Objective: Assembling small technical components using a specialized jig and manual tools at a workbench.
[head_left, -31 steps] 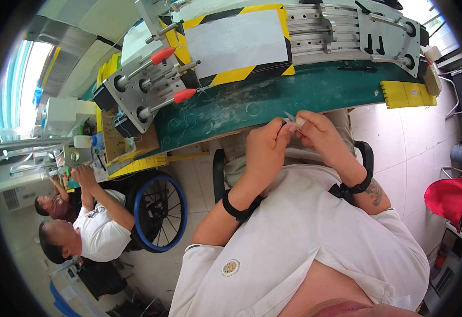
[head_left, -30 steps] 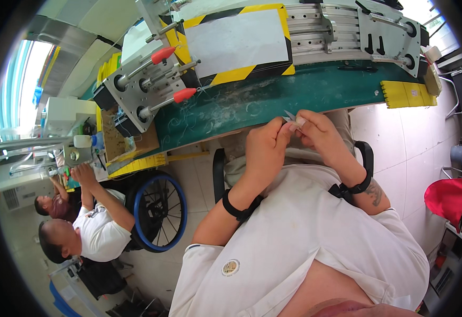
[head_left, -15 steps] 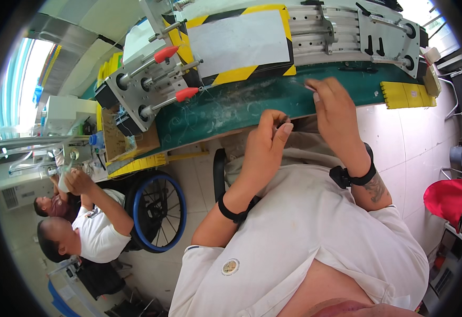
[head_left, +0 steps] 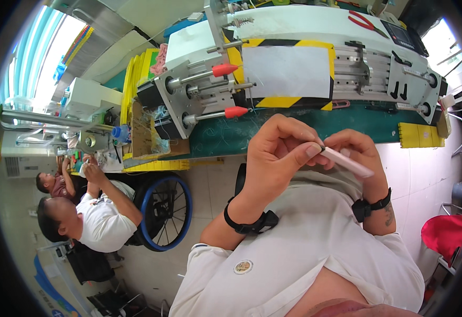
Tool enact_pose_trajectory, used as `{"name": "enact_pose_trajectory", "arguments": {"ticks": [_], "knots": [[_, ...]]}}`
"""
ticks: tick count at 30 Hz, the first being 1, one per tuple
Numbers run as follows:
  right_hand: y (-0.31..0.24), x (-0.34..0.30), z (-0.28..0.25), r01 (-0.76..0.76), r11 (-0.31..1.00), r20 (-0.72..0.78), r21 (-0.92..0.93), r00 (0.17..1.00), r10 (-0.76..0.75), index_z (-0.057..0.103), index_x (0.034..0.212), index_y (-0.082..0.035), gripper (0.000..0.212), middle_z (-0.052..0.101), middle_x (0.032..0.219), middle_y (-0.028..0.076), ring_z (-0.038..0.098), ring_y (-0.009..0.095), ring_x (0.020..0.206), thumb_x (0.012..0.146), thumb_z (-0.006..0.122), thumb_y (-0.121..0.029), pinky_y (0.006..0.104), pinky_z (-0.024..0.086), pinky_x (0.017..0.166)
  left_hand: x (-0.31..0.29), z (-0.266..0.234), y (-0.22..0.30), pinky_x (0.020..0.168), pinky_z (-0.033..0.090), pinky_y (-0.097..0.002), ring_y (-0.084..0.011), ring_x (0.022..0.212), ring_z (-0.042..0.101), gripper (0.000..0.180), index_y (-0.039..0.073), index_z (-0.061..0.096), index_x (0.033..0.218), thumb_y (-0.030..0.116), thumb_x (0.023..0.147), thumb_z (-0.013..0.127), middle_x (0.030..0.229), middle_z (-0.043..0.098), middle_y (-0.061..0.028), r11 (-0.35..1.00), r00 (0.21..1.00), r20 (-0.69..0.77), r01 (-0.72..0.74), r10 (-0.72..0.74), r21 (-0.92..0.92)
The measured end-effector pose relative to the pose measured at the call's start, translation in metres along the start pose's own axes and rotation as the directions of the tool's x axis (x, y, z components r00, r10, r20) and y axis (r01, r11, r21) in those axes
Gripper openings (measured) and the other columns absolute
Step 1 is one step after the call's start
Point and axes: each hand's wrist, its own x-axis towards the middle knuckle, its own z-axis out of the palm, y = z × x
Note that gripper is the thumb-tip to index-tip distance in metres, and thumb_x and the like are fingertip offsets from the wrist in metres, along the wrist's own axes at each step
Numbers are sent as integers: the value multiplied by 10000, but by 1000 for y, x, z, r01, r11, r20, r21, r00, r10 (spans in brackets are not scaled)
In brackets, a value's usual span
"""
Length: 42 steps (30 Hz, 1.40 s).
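Observation:
My hands are close together above my lap, at the near edge of the green bench [head_left: 220, 134]. A pale pink, flat stick-like piece [head_left: 350, 162] slants between them, its kind unclear. My right hand [head_left: 365, 153] is closed around it, fingers curled behind. My left hand [head_left: 281, 158] is closed in a pinch, its thumb at the stick's upper end, where a small dark bit [head_left: 323, 149] shows. Whether the left fingers hold that bit or the stick itself is hidden.
A metal rail machine with red-tipped rods [head_left: 225, 70] stands at the bench's back left, beside a striped-border board [head_left: 289, 71]. Red-handled pliers [head_left: 367, 24] lie beyond. Yellow strips [head_left: 421, 135] sit at the right edge. A seated co-worker [head_left: 101, 222] and a blue-rimmed wheel [head_left: 166, 211] are left.
My hands were apart and now meet. My right hand has come down toward the left, and the pink stick now shows clearly. The view has shifted, so the bench sits further right.

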Motion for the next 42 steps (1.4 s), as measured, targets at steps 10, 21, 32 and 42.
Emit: {"name": "enact_pose_trajectory", "arguments": {"ticks": [10,21,32,42], "knots": [[-62,83,42,348,934,-70,-79,933,-354,753,1122,49,606,704,1021,137,675,197,883,1079,722,-555,324,538,803,32,-38,36,815,535,-321,-216,936,678,139,7,788,1172,41,1044,744,1107,736,-147,237,716,253,-509,651,828],[-87,156,46,234,909,-4,-345,968,-251,757,1160,18,261,754,1066,44,649,87,901,1097,747,-235,251,513,783,60,-62,37,801,423,-389,-239,886,528,326,159,882,1017,31,736,985,954,516,-21,-276,643,296,-135,706,952],[-62,183,67,393,758,36,-521,897,-441,741,960,18,114,714,850,37,602,106,736,988,799,-76,282,467,639,58,-78,13,815,407,-398,-252,889,591,262,125,796,978,51,788,961,964,619,-25,-69,604,219,-262,766,963],[-54,185,73,422,770,25,-480,883,-468,761,982,32,85,743,880,64,634,128,756,986,800,-43,276,488,665,60,-78,17,758,452,-373,-257,863,571,252,94,801,963,-33,796,940,955,624,-54,-114,603,290,-312,743,943]]}}
